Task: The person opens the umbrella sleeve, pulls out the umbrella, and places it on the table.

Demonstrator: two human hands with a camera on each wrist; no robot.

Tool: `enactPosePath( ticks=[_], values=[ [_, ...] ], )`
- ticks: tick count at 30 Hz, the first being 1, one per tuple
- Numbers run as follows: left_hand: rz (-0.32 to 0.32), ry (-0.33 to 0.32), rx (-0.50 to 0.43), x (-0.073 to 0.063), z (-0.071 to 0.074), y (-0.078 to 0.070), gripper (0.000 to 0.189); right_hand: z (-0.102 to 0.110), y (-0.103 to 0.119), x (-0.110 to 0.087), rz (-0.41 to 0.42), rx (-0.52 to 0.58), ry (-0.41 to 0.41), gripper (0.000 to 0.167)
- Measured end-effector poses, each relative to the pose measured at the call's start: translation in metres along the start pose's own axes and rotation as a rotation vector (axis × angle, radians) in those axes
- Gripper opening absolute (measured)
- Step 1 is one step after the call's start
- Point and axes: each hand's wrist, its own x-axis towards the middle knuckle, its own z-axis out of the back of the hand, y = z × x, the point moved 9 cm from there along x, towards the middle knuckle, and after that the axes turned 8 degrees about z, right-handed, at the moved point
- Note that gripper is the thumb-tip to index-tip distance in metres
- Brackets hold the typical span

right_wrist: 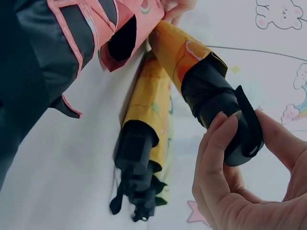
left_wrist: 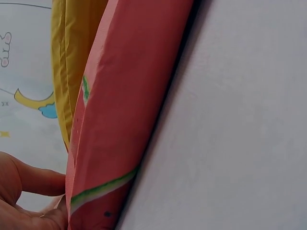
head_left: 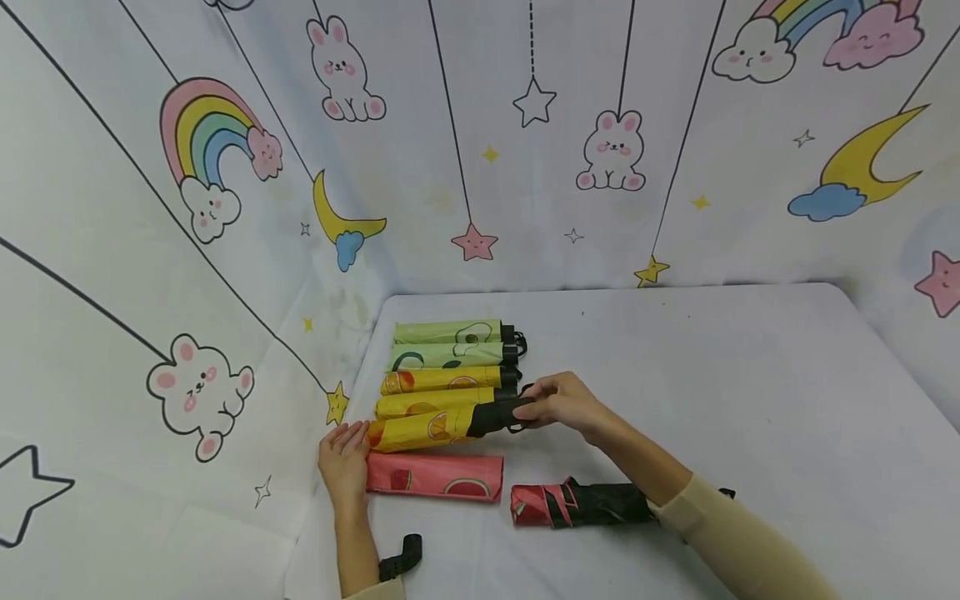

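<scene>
A folded umbrella (head_left: 420, 429) in a yellow sleeve with orange-slice prints slants just above the row, its handle end raised. My right hand (head_left: 562, 404) pinches its black handle (right_wrist: 225, 115) between thumb and fingers. At the sleeve's far left end is my left hand (head_left: 347, 467), its fingertips holding that end; the pink sleeve partly hides them in the left wrist view. Directly below lies a flat pink watermelon-print sleeve (head_left: 435, 477). A black umbrella with pink trim (head_left: 585, 504) lies under my right forearm.
Two more yellow umbrellas (head_left: 435, 404) lie side by side behind the held one. Beyond them are two green avocado-print umbrellas (head_left: 450, 333), handles facing right. The white table (head_left: 712, 375) meets a printed cloth backdrop (head_left: 540, 192) at the back and left.
</scene>
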Motion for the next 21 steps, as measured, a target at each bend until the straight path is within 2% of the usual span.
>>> enactPosePath(
  ticks=[11,21],
  values=[
    [0.008,-0.008,-0.003,0.0,0.0,0.0,0.055,0.01,0.002,-0.011,0.02,-0.036,-0.007,0.034],
    [0.001,-0.008,-0.014,0.0,0.0,0.001,0.057,0.018,0.007,-0.022,0.024,-0.017,-0.03,0.035]
  ],
)
